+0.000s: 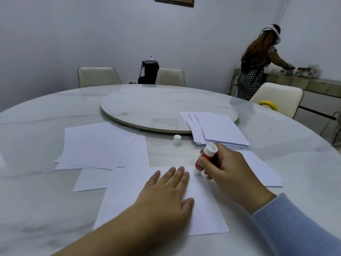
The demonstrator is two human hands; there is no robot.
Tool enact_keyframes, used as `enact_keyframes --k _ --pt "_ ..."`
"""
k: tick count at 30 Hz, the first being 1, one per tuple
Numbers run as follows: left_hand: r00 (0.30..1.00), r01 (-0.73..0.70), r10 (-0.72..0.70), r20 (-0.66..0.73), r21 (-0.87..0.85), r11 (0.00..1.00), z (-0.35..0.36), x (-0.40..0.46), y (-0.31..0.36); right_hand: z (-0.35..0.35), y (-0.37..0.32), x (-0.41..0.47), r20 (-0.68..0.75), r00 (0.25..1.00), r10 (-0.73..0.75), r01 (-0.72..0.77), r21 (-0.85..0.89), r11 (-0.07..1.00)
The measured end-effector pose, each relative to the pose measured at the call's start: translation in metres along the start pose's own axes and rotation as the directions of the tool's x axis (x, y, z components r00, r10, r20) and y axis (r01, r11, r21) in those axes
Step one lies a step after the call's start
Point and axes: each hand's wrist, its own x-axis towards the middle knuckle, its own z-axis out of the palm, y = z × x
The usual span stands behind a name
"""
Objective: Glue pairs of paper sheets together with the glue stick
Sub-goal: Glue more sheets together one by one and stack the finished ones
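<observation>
A white paper sheet (127, 196) lies in front of me on the marble table. My left hand (166, 193) rests flat on it, fingers straight. My right hand (227, 167) grips a red and white glue stick (204, 159), tilted with its tip down on the sheet's far right part. The stick's white cap (177, 139) stands alone on the table beyond. A fanned stack of white sheets (219, 130) lies at the right. Several overlapping sheets (96, 145) lie at the left, and another sheet (262, 170) sits under my right hand's far side.
A round turntable (147, 106) fills the table's middle. Cream chairs (97, 76) stand round the far edge, with a black bag (149, 72) between two of them. A person (256, 65) stands at a counter at the back right. A yellow ring (268, 104) shows beside the right chair.
</observation>
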Motion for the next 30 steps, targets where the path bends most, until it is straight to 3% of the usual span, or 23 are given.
enact_keyframes --k 8,11,13,15,17,20,22,24,25,27,28,30 --pt "1.0 0.009 -0.009 0.014 -0.007 1.0 -0.001 0.001 0.001 -0.024 -0.018 -0.046 0.111 0.994 -0.001 0.005 -0.034 0.999" --pt "1.0 0.009 -0.009 0.011 -0.009 1.0 -0.001 0.001 0.002 -0.032 -0.016 -0.07 0.182 0.982 0.043 -0.051 0.04 0.998" --pt "1.0 0.002 -0.002 0.007 -0.015 1.0 -0.002 0.0 0.003 -0.036 -0.016 -0.072 0.169 0.983 0.065 -0.102 0.219 0.97" --pt "1.0 -0.019 0.019 0.019 -0.038 0.999 -0.005 -0.001 0.001 -0.043 -0.014 -0.068 -0.005 0.987 0.161 -0.133 0.541 0.831" --pt "0.995 -0.08 0.084 0.054 -0.072 0.994 -0.01 -0.002 -0.001 -0.056 -0.016 -0.061 -0.156 0.934 0.32 -0.073 0.796 0.6" --pt "0.948 -0.241 0.26 0.184 -0.122 0.963 -0.02 -0.004 -0.004 -0.071 -0.019 -0.053 -0.159 0.907 0.391 -0.046 0.884 0.465" --pt "0.867 -0.345 0.39 0.311 -0.192 0.919 -0.029 -0.004 -0.009 -0.071 -0.02 -0.049 -0.121 0.889 0.441 -0.094 0.896 0.434" --pt "0.829 -0.399 0.468 0.305 -0.264 0.878 -0.036 -0.005 -0.012 -0.067 -0.021 -0.047 -0.083 0.879 0.47 -0.137 0.899 0.417" --pt "0.868 -0.377 0.443 0.226 -0.281 0.882 -0.035 -0.005 -0.012 -0.064 -0.02 -0.045 -0.077 0.879 0.471 -0.145 0.897 0.418" --pt "0.966 -0.252 0.256 -0.023 -0.285 0.925 -0.027 -0.005 -0.013 -0.056 -0.021 -0.041 -0.073 0.888 0.455 -0.152 0.886 0.439" --pt "0.982 -0.183 0.161 -0.104 -0.267 0.946 -0.022 -0.004 -0.013 -0.052 -0.021 -0.038 -0.073 0.897 0.435 -0.158 0.867 0.472" --pt "0.993 -0.079 0.061 -0.101 -0.188 0.979 -0.013 0.001 -0.012 -0.042 -0.02 -0.029 -0.086 0.913 0.399 -0.169 0.811 0.561"
